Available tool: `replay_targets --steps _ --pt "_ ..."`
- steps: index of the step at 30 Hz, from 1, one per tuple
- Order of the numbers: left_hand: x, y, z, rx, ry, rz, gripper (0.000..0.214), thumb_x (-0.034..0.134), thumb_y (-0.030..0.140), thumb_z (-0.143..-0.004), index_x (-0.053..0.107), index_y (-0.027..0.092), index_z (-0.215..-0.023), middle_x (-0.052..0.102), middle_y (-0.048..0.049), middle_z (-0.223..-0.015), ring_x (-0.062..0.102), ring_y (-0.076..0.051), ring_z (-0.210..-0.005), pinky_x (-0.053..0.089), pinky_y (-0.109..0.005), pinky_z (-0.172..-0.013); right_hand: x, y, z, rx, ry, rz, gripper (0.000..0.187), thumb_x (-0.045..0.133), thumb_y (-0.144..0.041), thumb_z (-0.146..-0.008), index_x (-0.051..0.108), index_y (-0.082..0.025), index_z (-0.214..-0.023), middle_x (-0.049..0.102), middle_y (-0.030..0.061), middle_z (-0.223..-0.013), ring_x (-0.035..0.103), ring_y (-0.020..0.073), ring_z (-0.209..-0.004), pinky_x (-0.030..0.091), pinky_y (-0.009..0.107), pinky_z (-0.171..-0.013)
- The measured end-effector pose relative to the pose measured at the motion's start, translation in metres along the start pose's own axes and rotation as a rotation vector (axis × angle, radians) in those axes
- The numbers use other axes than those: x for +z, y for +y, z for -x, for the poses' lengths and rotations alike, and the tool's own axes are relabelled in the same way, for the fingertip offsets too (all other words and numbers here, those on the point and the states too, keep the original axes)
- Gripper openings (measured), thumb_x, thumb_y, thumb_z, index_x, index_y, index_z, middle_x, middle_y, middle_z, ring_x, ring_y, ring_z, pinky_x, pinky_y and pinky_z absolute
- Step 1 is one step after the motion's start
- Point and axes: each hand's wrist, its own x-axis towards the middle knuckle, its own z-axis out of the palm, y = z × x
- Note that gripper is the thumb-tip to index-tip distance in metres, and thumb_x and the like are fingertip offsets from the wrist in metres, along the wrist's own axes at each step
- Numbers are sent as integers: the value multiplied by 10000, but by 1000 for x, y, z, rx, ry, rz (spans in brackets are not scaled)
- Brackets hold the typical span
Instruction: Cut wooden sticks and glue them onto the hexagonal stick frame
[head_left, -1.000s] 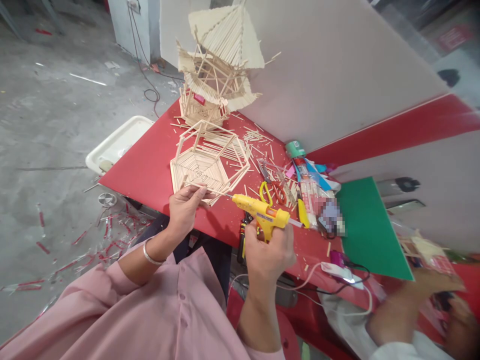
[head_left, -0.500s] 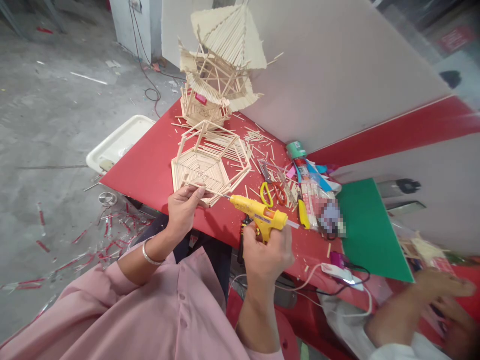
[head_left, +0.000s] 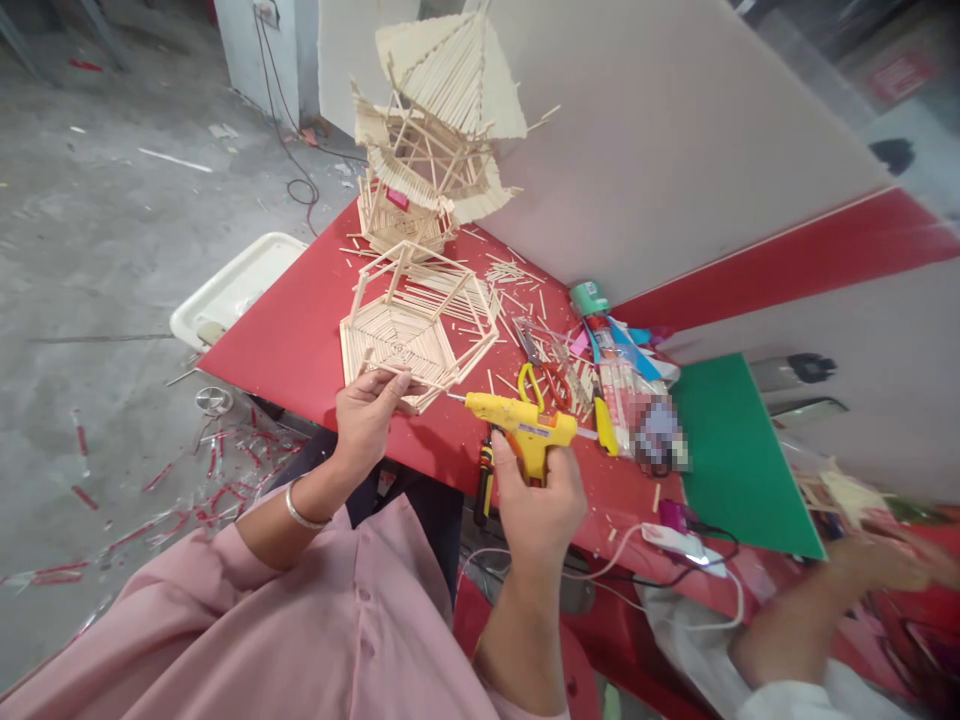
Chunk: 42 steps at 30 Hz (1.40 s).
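Note:
My left hand (head_left: 367, 415) is closed in a pinch on a thin wooden stick (head_left: 424, 381) at the near rim of an eight-sided stick frame (head_left: 358, 335). The frame has a woven-looking stick base and a raised rim on short posts. My right hand (head_left: 541, 505) is wrapped round the handle of a yellow glue gun (head_left: 517, 415), with a glue stick poking out of its back. The gun's metal nozzle points left, close to the frame's near right corner. Whether it touches the frame I cannot tell.
A tiered stick tower (head_left: 439, 130) stands behind the frame on the red table (head_left: 262, 335). Loose sticks (head_left: 510, 272), scissors (head_left: 531, 385), a yellow cutter (head_left: 604, 425) and a green board (head_left: 750, 455) lie rightward. A co-worker's arm (head_left: 802, 610) reaches in at lower right.
The glue gun has tilted more level, its rear moving slightly down, and its nozzle has shifted a little right. My left hand stays on the stick. The co-worker's hands have moved.

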Motion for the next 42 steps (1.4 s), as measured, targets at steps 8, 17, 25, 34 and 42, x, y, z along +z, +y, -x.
replay_targets --steps 8,17,25,34,42 --pt "-2 -2 -1 4 -18 12 262 833 378 -694 725 140 -710 725 -51 -806 733 -170 -650 562 -195 -458 -8 103 -14 533 -132 -118 646 561 -778 -716 689 -157 -842 689 52 -691 600 189 -667 462 289 -648" --pt "1 0 -2 -3 -15 4 278 839 395 -678 717 147 -709 733 -47 -756 742 -189 -658 559 -205 -449 -4 152 -5 439 -53 366 560 515 -551 -803 740 -95 -1036 674 252 -1000 584 404 -1053 438 505 -839" --pt "-1 -2 -1 8 -23 4 248 823 370 -709 718 146 -725 736 -43 -744 743 -180 -670 559 -193 -464 24 31 -5 72 -172 -402 352 657 -467 -847 687 -208 -1084 658 76 -1035 640 165 -801 533 293 -681" --pt "-1 2 -2 4 -43 15 244 817 371 -714 722 148 -743 728 -37 -712 743 -184 -672 571 -203 -485 65 -30 -8 -52 -261 -491 377 690 -468 -845 653 -212 -1119 611 0 -810 592 136 -709 518 264 -640" --pt "-2 2 -3 4 -45 -3 261 819 391 -711 716 154 -747 737 -44 -714 742 -187 -674 583 -214 -499 66 -38 -12 -116 -292 -533 236 667 -433 -874 652 -207 -940 629 20 -859 624 146 -766 518 244 -603"
